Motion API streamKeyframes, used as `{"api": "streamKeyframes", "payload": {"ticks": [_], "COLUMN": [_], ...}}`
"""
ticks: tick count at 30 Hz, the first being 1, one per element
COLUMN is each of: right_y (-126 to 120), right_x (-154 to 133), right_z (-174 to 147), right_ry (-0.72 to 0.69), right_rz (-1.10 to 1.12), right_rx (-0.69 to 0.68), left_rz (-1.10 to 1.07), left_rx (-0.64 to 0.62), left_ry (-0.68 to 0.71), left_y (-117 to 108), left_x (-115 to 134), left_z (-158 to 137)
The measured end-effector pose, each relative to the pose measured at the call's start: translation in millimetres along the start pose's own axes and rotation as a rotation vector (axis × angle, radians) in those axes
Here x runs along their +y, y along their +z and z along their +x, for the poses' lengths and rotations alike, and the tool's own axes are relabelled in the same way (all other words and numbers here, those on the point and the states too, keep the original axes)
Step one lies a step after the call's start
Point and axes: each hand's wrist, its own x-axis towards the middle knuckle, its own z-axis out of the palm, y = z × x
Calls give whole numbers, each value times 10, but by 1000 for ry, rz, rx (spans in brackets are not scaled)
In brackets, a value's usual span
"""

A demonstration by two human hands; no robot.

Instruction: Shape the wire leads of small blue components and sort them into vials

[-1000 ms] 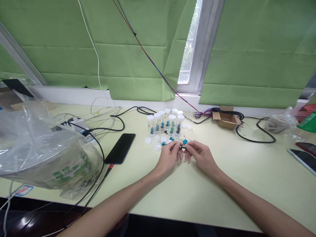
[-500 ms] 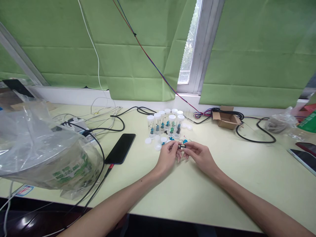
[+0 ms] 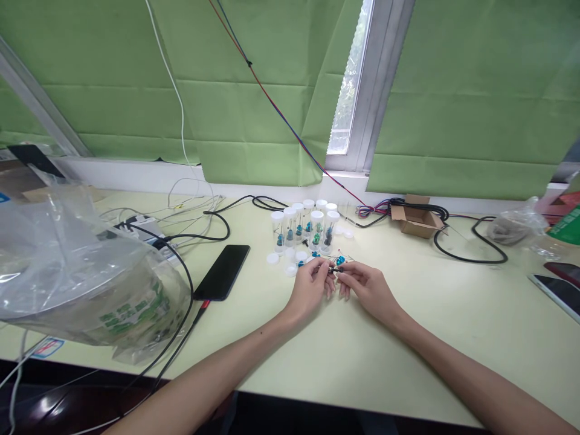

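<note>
Just above the table, my left hand (image 3: 312,283) and my right hand (image 3: 362,283) meet, fingertips nearly touching. Both pinch a small dark part (image 3: 334,270), one at each end; its exact kind is too small to make out. Behind the fingers lies a shiny blue piece (image 3: 339,260) with thin wire-like stems. Another blue piece (image 3: 316,254) rests by my left fingertips. Several clear tubes with white caps (image 3: 290,223) stand upright beyond my hands, holding blue and green pieces on dark bases. Loose white caps (image 3: 272,258) lie to the left of my left hand.
A black phone (image 3: 222,272) with a plugged-in cable lies left. A large plastic bag with a tub (image 3: 131,308) fills the left side. An open cardboard box (image 3: 419,223) and black cables (image 3: 471,257) are at the back right. Another phone (image 3: 555,294) lies at the right edge.
My hands stay in nearly the same place, with the dark part still between them. The fingers of my right hand have shifted slightly. The tubes have not moved.
</note>
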Motion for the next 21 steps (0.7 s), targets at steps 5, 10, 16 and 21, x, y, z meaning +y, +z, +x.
{"api": "streamKeyframes", "payload": {"ticks": [5, 10, 16, 21], "right_y": [2, 8, 10, 6], "right_x": [-40, -71, -72, -57], "right_z": [-9, -14, -10, -15], "right_ry": [17, 41, 44, 47], "right_rz": [-21, -34, -65, -74], "right_rx": [-8, -26, -42, -38], "left_rz": [-3, -1, -7, -13], "left_rx": [-8, -16, -17, -10], "left_ry": [9, 15, 24, 24], "left_y": [-1, 4, 16, 33], "left_x": [12, 17, 38, 78], "left_z": [-5, -11, -26, -48]}}
